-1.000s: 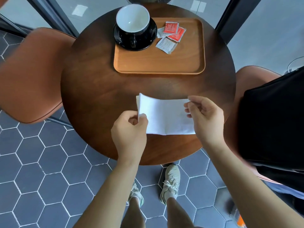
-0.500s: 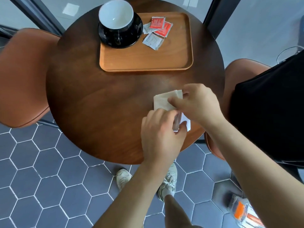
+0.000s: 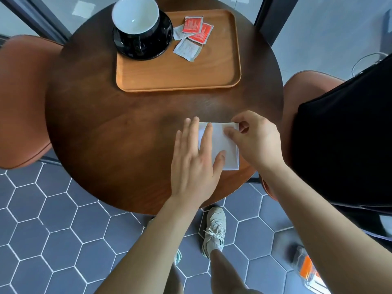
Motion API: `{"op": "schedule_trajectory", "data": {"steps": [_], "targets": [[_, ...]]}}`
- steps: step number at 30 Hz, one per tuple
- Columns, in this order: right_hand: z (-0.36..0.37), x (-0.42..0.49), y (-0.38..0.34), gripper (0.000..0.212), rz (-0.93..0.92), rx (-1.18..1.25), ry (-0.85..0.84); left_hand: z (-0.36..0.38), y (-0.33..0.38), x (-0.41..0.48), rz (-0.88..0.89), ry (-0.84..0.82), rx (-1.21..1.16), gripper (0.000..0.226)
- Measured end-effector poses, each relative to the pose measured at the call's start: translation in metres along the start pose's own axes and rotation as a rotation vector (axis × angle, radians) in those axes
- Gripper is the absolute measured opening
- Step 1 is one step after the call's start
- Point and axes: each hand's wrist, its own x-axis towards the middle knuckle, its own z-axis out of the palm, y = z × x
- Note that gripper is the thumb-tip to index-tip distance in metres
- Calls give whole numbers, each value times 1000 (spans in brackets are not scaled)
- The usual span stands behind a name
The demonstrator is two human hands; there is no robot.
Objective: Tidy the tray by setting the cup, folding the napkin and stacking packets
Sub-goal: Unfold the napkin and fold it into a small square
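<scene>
A white napkin (image 3: 224,145), folded into a small rectangle, lies on the near right part of the round wooden table (image 3: 118,132). My left hand (image 3: 196,160) lies flat with straight fingers on its left half. My right hand (image 3: 254,139) pinches the napkin's far right corner between thumb and fingers. On the wooden tray (image 3: 180,75) at the back stands a black cup with a white inside (image 3: 135,18) on a black saucer (image 3: 161,41). Beside it lie several red and grey packets (image 3: 192,37), loosely overlapping.
Brown chairs stand at the left (image 3: 21,102) and right (image 3: 292,96) of the table. A black bag (image 3: 343,145) rests on the right chair. An orange-labelled bottle (image 3: 307,270) lies on the hexagon-tiled floor near my feet.
The napkin has gone from a wide sheet held at both ends to a smaller folded rectangle. My left hand has opened and flattened onto it, while my right hand keeps the far corner.
</scene>
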Motion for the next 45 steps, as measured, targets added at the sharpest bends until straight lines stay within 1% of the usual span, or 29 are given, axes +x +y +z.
{"op": "schedule_trajectory", "data": {"steps": [3,6,7,9,11,12,19,23,29,38,40,42,44,45], "targets": [[1,4,4,21,-35,-22,2,13,-5,5,27,-83,92,70],[5,5,10,23,-113,-61,18,25,-11,6,57,-87,140,74],[7,4,12,26,-186,-98,44,29,-13,6,60,-83,154,75],[10,2,21,33,-410,-232,73,34,-15,6,61,-75,175,75],[15,1,31,40,-603,-337,23,37,-16,6,62,-69,194,74],[19,1,35,41,-649,-362,-8,38,-16,6,65,-66,202,74],[27,8,52,46,-773,-450,-39,35,-17,5,93,-84,202,79],[29,10,56,47,-795,-506,-15,34,-21,7,127,-92,213,82],[30,9,56,49,-789,-577,-5,34,-19,7,121,-105,215,83],[33,8,60,49,-770,-561,26,31,-19,6,96,-106,197,83],[33,7,58,49,-761,-562,22,27,-18,6,85,-141,193,84],[32,5,55,48,-742,-548,15,19,-13,4,36,-184,189,85],[32,5,53,49,-722,-541,14,9,-7,-2,-90,-194,161,85],[32,4,52,48,-713,-536,22,5,-4,-7,-154,-168,132,82]]}}
